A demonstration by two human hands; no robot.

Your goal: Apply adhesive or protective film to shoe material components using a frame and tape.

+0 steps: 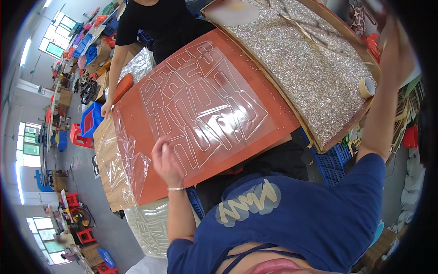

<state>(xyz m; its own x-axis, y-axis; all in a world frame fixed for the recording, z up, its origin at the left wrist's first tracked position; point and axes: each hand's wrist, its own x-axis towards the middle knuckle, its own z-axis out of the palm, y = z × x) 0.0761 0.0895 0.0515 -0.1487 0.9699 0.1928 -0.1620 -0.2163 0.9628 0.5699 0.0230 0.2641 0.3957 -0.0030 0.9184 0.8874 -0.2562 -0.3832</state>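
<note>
The left hand point(165, 160) rests with fingers loosely spread on the near edge of the clear sheet point(200, 98), which lies flat on the orange board point(269, 105). Beyond, a tape roll point(366, 86) sits on the glitter tray point(296, 55). The right hand point(396, 50) is raised above it, grip unclear. A co-worker's hand point(106, 109) touches the board's far corner.

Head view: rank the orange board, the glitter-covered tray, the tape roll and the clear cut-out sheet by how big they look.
1. Orange board and glitter-covered tray: similar spread, and fisheye bending makes ranking them unsure.
2. Clear cut-out sheet, lying within the board.
3. Tape roll, by far the smallest.
</note>
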